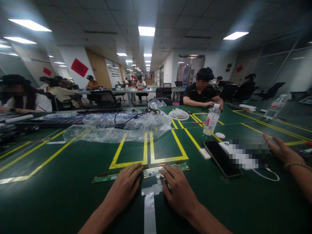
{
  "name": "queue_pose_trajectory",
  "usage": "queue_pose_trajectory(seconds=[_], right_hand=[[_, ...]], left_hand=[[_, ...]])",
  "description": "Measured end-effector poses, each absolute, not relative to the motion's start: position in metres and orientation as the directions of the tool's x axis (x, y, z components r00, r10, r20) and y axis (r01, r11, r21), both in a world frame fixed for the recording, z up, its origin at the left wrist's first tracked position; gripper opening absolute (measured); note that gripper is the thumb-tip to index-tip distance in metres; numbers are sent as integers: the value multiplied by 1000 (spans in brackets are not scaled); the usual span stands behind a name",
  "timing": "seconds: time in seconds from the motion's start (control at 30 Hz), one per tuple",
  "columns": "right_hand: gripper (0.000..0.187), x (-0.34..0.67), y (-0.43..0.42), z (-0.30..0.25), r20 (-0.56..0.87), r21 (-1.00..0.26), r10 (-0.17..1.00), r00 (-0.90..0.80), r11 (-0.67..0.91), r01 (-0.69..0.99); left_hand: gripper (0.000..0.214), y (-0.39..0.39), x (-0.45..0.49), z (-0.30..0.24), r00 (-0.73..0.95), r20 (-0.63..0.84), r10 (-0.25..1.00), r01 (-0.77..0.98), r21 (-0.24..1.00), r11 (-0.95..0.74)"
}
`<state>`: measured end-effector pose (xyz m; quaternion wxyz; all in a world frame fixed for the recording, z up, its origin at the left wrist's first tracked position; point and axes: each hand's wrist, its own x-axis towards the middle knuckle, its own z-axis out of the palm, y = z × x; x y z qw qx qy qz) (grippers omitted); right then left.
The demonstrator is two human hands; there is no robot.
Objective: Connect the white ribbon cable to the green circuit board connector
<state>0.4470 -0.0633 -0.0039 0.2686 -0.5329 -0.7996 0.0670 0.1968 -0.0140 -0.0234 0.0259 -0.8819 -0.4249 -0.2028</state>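
A long, thin green circuit board strip (107,177) lies across the dark green table just in front of me. My left hand (125,187) rests palm down on the strip, fingers stretched toward its middle. My right hand (176,188) lies flat beside it, fingertips at the strip's centre, where a white flat ribbon cable (149,204) runs back toward me. Both hands press down with fingers extended; neither grips anything.
A black phone (221,158) and a white cable (268,174) lie to the right, near another person's hand (280,149). Farther back are a water bottle (211,120), a small white fan (179,114) and crumpled plastic wrap (122,125). Other people sit around the tables.
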Motion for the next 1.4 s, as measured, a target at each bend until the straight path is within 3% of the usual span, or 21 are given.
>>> queue_pose_trajectory(seconds=[0.27,0.67,1.4], right_hand=[[36,446,-41,-2,350,-385,907,-234,367,847],[32,447,-44,-3,339,-369,896,-286,406,836],[44,451,-44,-8,259,-345,923,-285,364,865]], left_hand=[[39,-14,202,-19,582,309,752,760,122,-638],[42,-14,199,-24,580,286,763,769,117,-628],[45,-12,197,-28,595,302,745,768,61,-638]])
